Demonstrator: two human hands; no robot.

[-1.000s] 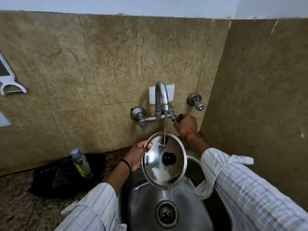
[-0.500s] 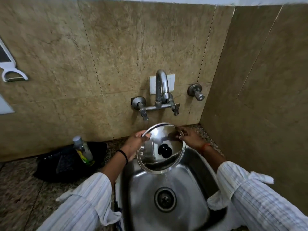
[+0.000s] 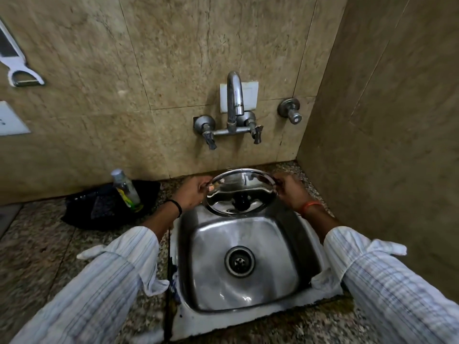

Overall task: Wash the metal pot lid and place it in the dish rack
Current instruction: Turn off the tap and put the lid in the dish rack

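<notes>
The round metal pot lid (image 3: 231, 194) with its black knob (image 3: 240, 201) hangs nearly flat over the back of the steel sink (image 3: 248, 291). My left hand (image 3: 192, 193) grips the lid's left rim, thumb on top. My right hand (image 3: 289, 191) pinches the right rim. The wall tap (image 3: 234, 100) is above the lid, with no water visibly running. No dish rack is in view.
A small bottle (image 3: 125, 189) leans on a black bag (image 3: 104, 207) on the granite counter, left of the sink. A side wall (image 3: 385, 120) closes the right. A separate valve (image 3: 289, 110) sits right of the tap. A white peeler (image 3: 18, 70) hangs at far left.
My right hand left the tap handle and came down to the lid's right rim. The lid tilted from facing me to nearly flat and sank toward the sink. The thin water stream stopped.
</notes>
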